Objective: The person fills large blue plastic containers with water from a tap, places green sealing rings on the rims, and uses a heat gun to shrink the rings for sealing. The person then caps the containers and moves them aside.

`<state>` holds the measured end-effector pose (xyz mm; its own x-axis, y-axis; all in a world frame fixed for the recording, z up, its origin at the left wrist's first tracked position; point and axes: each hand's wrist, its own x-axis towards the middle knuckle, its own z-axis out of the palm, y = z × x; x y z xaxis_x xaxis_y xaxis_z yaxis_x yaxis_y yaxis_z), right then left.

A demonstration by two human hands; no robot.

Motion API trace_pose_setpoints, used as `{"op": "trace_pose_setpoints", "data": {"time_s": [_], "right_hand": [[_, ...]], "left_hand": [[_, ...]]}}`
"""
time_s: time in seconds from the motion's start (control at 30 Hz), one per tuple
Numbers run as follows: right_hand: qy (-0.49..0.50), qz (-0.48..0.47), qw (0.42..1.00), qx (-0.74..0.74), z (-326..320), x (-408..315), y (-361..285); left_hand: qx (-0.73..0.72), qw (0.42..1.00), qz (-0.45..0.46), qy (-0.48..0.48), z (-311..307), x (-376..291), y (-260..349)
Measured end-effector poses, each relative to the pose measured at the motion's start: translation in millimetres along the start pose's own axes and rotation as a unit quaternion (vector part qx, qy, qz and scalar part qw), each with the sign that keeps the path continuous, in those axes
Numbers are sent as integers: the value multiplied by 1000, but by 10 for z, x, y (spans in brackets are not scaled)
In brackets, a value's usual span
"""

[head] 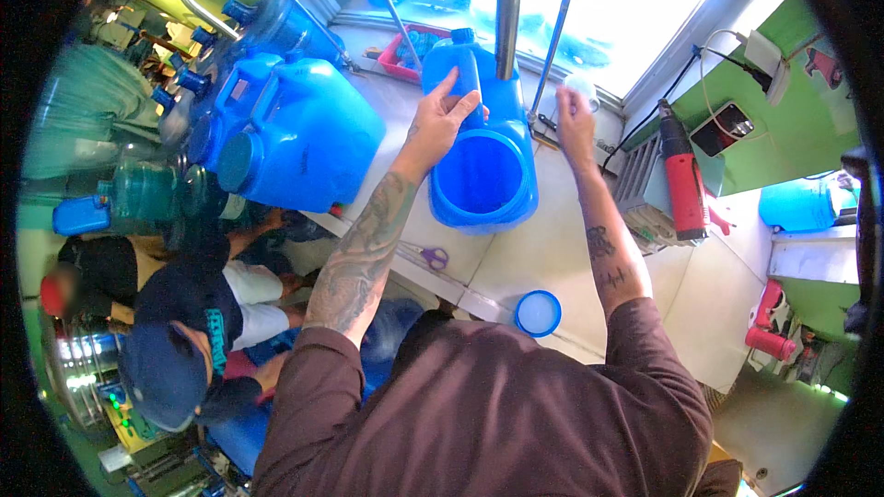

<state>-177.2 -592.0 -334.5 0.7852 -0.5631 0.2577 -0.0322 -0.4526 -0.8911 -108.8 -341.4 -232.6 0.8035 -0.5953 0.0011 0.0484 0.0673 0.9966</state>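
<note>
A blue plastic water jug [483, 220] stands on the tiled counter before me, its wide round mouth uncovered. My left hand [442, 107] is on the jug's handle, thumb and a finger visible, the other fingers hidden behind it. To the right of the jug, my right hand [577, 121] has its fingertips at a whitish round object [581, 88], blurred by the window's glare; whether it is gripped is unclear. A blue round lid [539, 314] lies on the counter close to my body. Purple-handled scissors [434, 257] rest near the counter's edge.
More blue jugs [321, 134] stand at the left. Metal pipes [510, 14] come down beside the jug. A red heat gun [684, 186] and a phone [722, 128] are at the right. Two people, one in a blue cap [162, 376], are at the lower left.
</note>
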Motion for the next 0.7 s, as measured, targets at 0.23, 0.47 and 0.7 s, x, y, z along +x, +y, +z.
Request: {"op": "trace_pose_setpoints", "data": {"time_s": [0.23,0.47,0.7], "right_hand": [[-215,-186,829,482,-674,78,-3049],[-176,-153,819,524,-452,-54,-3773],[-89,-252,934,235,-519,195,-3266]], "left_hand": [[-17,999,0,-29,-18,-15,58],[-3,1000,2,-9,-8,-18,42],[-12,1000,11,-13,-14,1,-5]]}}
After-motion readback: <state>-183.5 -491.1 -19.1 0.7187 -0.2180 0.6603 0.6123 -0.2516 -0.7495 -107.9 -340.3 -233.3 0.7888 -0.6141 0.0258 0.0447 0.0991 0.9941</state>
